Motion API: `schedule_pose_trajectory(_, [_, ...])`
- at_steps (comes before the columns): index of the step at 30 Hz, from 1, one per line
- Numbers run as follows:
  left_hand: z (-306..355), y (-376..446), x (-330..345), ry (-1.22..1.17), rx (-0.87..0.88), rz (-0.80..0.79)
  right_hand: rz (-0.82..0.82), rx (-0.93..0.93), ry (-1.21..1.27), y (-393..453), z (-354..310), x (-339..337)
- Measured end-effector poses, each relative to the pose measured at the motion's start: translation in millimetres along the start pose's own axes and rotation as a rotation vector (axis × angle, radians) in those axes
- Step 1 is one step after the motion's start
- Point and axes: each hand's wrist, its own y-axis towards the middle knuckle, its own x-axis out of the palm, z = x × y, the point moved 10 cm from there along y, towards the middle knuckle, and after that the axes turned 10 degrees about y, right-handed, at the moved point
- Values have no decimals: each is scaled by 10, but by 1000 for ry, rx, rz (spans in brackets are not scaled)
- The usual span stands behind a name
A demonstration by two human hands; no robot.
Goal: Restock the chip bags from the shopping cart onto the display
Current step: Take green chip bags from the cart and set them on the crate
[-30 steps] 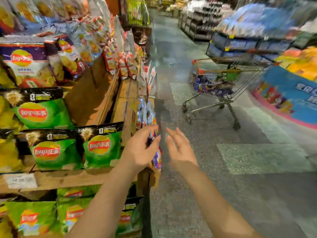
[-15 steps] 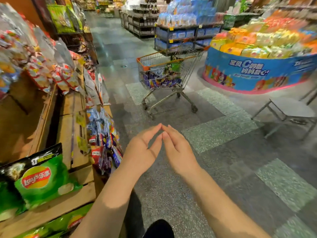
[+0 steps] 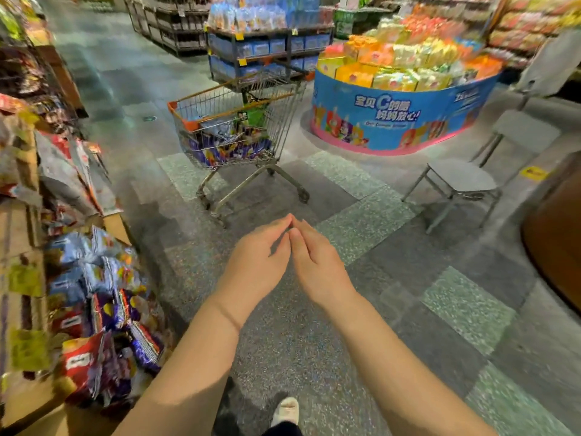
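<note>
Purple and green foil chip bags (image 3: 226, 143) lie heaped in the wire shopping cart with orange trim (image 3: 232, 127), which stands on the speckled grey tiled floor (image 3: 393, 269) ahead. The wooden snack display (image 3: 22, 272) runs along the left edge, blurred. Both forearms reach forward; the left hand (image 3: 256, 265) and right hand (image 3: 317, 267) are empty, fingers straight, fingertips touching each other. A round blue promotional stand (image 3: 399, 121) and a grey metal stool (image 3: 460, 182) stand to the right.
</note>
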Motion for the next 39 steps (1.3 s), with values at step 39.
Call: schedule_pose_trajectory(39, [-2358,6713,203,886,-127,-195,-401,-57,-688,6992,1796,192])
